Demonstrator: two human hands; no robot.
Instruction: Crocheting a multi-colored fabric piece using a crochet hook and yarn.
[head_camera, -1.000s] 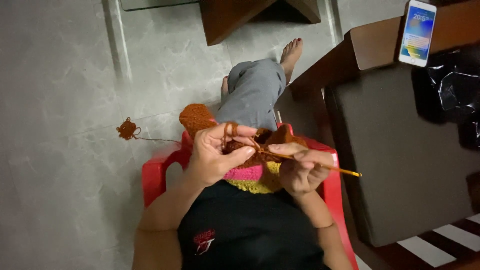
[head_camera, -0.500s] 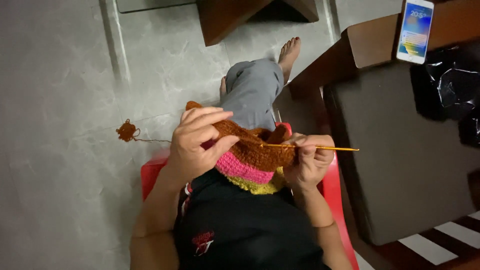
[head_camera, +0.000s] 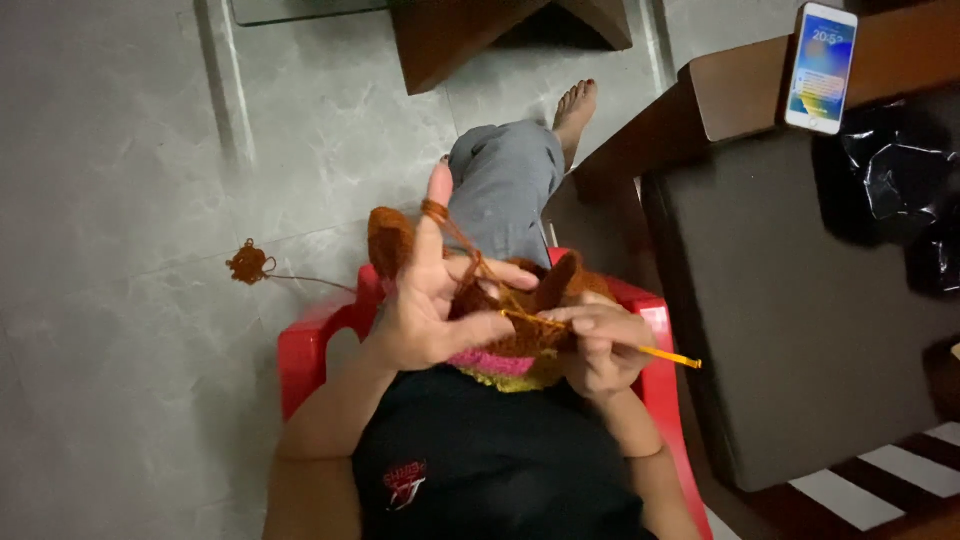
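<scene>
The right hand (head_camera: 600, 345) was closed on a thin yellow hook (head_camera: 600, 338), a straight, smooth rod pinched between thumb and fingers. Its long axis ran nearly level, tilted slightly down toward the outer end: the bare tail stuck out past the grip to the right, and the working tip pointed left into the knit (head_camera: 520, 330) just beyond the fingertips. The left hand (head_camera: 435, 300) was half open, thumb and lower fingers pressed on the knit's edge, forefinger raised straight with brown yarn (head_camera: 455, 232) wound round it near the tip. From that loop the strand slanted down to the hook's tip. The knit was a nubbly, thick brown piece, curved like a bowl, with a pink band and a yellow-green band along the rim nearest the body; it lay between both grips, over the lap. A loose tangle (head_camera: 248, 263) of the same yarn lay well left of the left hand on the glossy grey tile floor (head_camera: 120, 200), a thin strand trailing from it toward the red plastic chair (head_camera: 310, 350)
</scene>
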